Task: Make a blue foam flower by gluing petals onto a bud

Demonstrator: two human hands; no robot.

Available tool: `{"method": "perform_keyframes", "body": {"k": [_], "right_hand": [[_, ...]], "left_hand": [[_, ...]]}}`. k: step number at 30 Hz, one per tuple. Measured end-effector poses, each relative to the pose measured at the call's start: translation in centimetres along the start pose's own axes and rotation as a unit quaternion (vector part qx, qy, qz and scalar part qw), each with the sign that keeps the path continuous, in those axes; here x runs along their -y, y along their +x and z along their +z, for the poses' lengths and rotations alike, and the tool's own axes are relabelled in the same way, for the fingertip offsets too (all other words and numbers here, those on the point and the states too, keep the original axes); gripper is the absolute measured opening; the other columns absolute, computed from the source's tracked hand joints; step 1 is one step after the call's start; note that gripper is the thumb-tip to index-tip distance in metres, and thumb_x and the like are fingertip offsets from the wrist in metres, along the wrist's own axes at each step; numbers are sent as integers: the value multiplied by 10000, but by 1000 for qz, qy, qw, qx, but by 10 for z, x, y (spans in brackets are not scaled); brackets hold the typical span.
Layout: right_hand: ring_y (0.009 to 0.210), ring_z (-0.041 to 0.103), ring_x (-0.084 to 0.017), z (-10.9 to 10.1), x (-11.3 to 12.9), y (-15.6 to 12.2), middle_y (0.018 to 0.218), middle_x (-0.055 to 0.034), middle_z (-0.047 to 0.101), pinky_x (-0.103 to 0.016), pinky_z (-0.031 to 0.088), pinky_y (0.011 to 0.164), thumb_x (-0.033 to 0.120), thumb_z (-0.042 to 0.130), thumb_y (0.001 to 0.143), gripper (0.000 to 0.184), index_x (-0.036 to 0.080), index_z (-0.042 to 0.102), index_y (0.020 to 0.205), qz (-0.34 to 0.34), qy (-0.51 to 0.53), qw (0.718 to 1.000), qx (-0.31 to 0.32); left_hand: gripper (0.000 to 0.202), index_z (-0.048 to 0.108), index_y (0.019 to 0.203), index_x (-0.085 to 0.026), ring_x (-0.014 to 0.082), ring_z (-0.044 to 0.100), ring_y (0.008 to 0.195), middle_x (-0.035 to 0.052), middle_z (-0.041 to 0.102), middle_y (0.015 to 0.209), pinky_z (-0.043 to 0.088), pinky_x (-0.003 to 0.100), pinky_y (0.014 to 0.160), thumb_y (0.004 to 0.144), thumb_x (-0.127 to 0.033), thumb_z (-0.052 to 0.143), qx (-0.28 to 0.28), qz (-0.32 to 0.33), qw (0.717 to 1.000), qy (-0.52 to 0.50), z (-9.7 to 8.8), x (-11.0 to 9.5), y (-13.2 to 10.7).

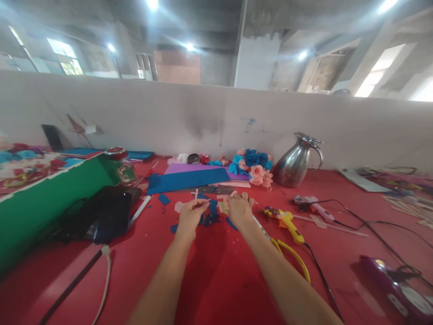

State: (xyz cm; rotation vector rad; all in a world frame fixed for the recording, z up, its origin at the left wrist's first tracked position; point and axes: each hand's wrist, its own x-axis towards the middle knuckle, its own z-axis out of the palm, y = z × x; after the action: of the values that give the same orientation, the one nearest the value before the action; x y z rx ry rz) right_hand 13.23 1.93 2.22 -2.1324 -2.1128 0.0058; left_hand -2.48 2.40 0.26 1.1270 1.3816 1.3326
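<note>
My left hand is closed in a pinch on a thin pale pink strip, which stands up above the fingertips. My right hand is curled closed just to the right; what its fingers hold, if anything, is hidden. Between and below the hands lie dark blue paper scraps, with a small green-and-pink piece by the right fingertips. Yellow-handled scissors lie beside my right wrist, partly covered by the forearm. A yellow glue gun rests further right.
Behind the hands lie a blue paper sheet and a bunch of blue and pink paper flowers. A steel jug stands right of them. A pink glue gun trails cables. At left are a green box and a jar.
</note>
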Motion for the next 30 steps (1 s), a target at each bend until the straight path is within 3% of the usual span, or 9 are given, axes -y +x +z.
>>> {"method": "perform_keyframes", "body": {"k": [6, 10, 13, 16, 18, 21, 26, 28, 30], "right_hand": [[1046, 452, -269, 10, 4, 13, 1020, -136, 643, -382, 311, 819, 200, 460, 896, 260, 174, 718, 887, -10, 19, 999, -46], [1061, 473, -243, 11, -1, 12, 1042, -51, 662, -366, 325, 871, 265, 528, 864, 207, 245, 733, 850, 27, 171, 977, -121], [968, 557, -212, 6, -3, 8, 968, -44, 688, -327, 391, 853, 331, 544, 828, 216, 203, 714, 867, 49, 397, 903, -155], [763, 606, -177, 2, -1, -3, 817, -44, 690, -285, 455, 725, 397, 593, 751, 278, 158, 668, 871, 62, 646, 754, -104], [677, 594, -155, 1, 1, -14, 737, -24, 664, -266, 461, 660, 417, 659, 677, 289, 162, 648, 812, 78, 748, 657, -59], [634, 574, -123, 3, 5, -29, 686, -1, 634, -236, 459, 625, 401, 736, 606, 271, 174, 626, 705, 98, 815, 570, -27], [652, 584, -116, 9, 7, -43, 718, 1, 659, -229, 461, 626, 363, 793, 565, 284, 180, 637, 715, 135, 858, 495, -34], [633, 579, -113, 10, 6, -46, 714, 5, 668, -227, 448, 609, 341, 807, 542, 323, 181, 640, 767, 147, 850, 504, -45], [612, 569, -114, 11, 2, -49, 684, 12, 663, -225, 428, 591, 311, 806, 522, 355, 179, 633, 803, 146, 824, 544, -64]], "left_hand": [[168, 720, 705, -179, 154, 576, 639, 23, 689, 683, 416, 263, 614, 569, -275, 694, 10, -9, 1000, -3, 5, -3, -3], [149, 714, 695, -169, 143, 559, 618, 15, 660, 652, 407, 255, 598, 577, -257, 690, 8, -14, 1000, -10, 5, -4, -3], [230, 725, 788, -158, 129, 548, 610, 15, 652, 687, 415, 251, 600, 572, -239, 718, 20, -8, 999, -32, 6, -7, -5], [477, 698, 1025, -191, 137, 589, 668, 39, 685, 847, 443, 254, 626, 557, -250, 774, 105, -25, 991, -82, 8, -10, -13], [561, 674, 1096, -207, 160, 622, 751, 63, 692, 929, 461, 261, 667, 554, -276, 802, 183, -44, 976, -112, 12, -12, -19], [431, 708, 968, -175, 166, 627, 806, 70, 696, 892, 456, 259, 730, 573, -319, 805, 231, -49, 963, -129, 17, -12, -24], [272, 676, 693, -149, 131, 576, 669, 25, 655, 693, 431, 253, 696, 546, -334, 810, 219, -60, 971, -80, 20, -14, -25], [258, 664, 666, -152, 122, 549, 632, 7, 629, 650, 418, 251, 668, 554, -341, 799, 231, -55, 970, -49, 18, -16, -24], [246, 661, 667, -156, 119, 533, 624, -4, 617, 639, 409, 252, 664, 565, -342, 786, 252, -47, 966, -21, 17, -17, -24]]}}
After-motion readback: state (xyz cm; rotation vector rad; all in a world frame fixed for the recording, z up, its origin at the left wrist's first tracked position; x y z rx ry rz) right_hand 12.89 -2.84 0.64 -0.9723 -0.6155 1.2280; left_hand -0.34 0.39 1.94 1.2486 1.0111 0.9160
